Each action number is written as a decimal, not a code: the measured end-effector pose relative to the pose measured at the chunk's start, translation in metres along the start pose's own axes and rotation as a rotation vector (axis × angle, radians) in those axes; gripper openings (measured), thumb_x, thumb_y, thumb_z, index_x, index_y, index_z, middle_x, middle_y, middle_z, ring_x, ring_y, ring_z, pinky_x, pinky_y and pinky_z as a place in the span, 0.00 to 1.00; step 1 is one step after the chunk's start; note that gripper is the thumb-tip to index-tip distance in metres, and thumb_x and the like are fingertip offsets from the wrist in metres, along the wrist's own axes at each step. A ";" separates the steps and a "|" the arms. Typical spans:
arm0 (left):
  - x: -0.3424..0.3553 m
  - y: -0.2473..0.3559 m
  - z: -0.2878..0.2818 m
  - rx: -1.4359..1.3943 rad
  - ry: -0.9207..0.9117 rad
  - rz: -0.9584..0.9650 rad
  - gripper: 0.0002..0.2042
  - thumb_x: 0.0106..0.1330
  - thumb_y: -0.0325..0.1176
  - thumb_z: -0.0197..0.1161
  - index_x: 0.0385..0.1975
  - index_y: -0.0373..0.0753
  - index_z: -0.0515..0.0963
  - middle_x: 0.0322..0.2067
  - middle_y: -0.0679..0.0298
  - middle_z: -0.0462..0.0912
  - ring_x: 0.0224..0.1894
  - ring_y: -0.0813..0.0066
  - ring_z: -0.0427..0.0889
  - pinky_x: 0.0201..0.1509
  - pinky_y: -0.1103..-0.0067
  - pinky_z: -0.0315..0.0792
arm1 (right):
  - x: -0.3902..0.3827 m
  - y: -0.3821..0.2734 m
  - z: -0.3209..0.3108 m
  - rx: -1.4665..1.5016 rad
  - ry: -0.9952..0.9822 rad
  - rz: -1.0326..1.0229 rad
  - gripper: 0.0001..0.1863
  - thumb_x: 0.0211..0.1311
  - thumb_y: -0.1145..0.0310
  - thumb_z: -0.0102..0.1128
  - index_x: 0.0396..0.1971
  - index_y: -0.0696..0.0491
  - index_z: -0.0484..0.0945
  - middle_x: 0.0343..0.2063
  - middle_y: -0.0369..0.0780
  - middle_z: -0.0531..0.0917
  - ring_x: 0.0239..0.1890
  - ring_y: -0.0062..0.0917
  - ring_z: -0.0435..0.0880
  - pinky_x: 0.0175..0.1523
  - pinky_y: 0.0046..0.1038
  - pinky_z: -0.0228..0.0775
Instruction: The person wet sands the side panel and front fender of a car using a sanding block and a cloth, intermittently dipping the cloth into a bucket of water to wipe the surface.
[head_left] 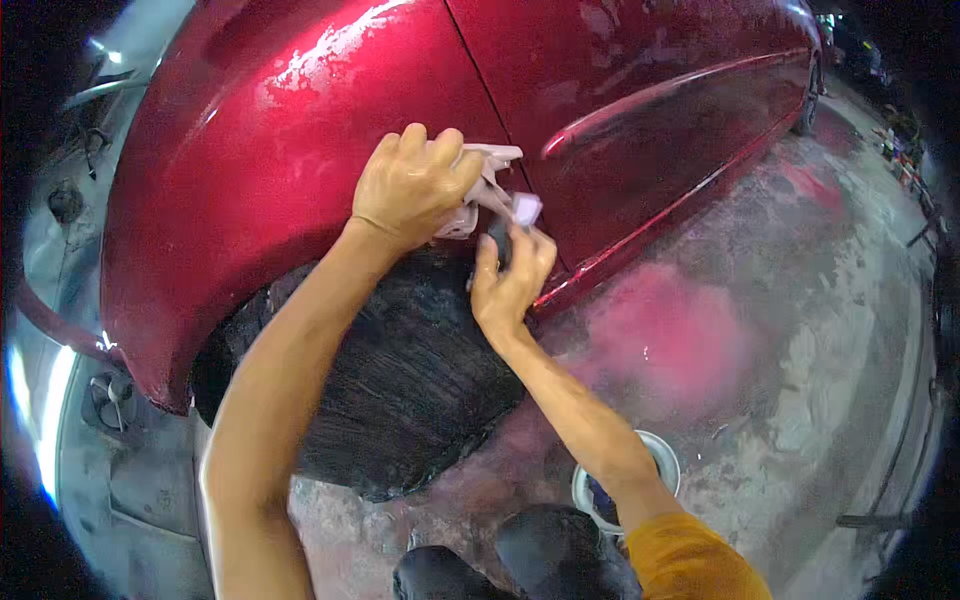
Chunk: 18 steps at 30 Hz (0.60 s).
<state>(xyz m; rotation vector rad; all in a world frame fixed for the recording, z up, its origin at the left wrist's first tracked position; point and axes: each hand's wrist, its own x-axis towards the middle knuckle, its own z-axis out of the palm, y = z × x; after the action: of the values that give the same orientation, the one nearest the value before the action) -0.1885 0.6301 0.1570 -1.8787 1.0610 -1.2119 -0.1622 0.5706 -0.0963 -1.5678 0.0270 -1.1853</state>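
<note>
both hands (415,185) (510,285) press pads (wet) on red fender (230,170)

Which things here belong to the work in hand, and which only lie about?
In use: left hand pressing crumpled pale cloth on glossy red car fender; right hand holding small pale block.
Lying about: round white bucket, wet concrete floor.

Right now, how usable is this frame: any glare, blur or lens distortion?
Head view: bright glare streaks on the red car panel; fisheye bends the body lines, dark vignette at the corners; left hand and right hand fairly sharp, the floor's far edge murky.
</note>
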 end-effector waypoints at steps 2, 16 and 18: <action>0.000 -0.016 -0.007 -0.001 0.039 0.037 0.05 0.58 0.39 0.64 0.32 0.51 0.79 0.32 0.68 0.74 0.33 0.67 0.77 0.32 0.70 0.74 | 0.006 -0.002 0.003 0.047 0.034 -0.129 0.21 0.64 0.66 0.70 0.52 0.60 0.78 0.53 0.54 0.75 0.57 0.52 0.72 0.62 0.48 0.66; -0.021 -0.064 -0.039 0.074 0.099 -0.187 0.16 0.55 0.43 0.72 0.41 0.46 0.80 0.35 0.63 0.77 0.35 0.59 0.80 0.37 0.66 0.76 | 0.030 -0.065 0.022 0.029 0.053 -0.192 0.23 0.62 0.65 0.70 0.55 0.58 0.80 0.54 0.56 0.75 0.55 0.52 0.72 0.59 0.49 0.65; -0.026 -0.067 -0.043 0.077 0.084 -0.180 0.16 0.55 0.42 0.72 0.41 0.46 0.80 0.35 0.63 0.77 0.36 0.59 0.80 0.37 0.65 0.76 | 0.021 -0.048 0.008 0.058 0.107 -0.165 0.23 0.63 0.64 0.70 0.55 0.58 0.80 0.55 0.57 0.75 0.55 0.52 0.73 0.60 0.49 0.65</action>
<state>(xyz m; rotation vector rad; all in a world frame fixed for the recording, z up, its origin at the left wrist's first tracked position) -0.2160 0.6797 0.2189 -1.9107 0.8898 -1.4251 -0.1721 0.5830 -0.0452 -1.4762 -0.0678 -1.3870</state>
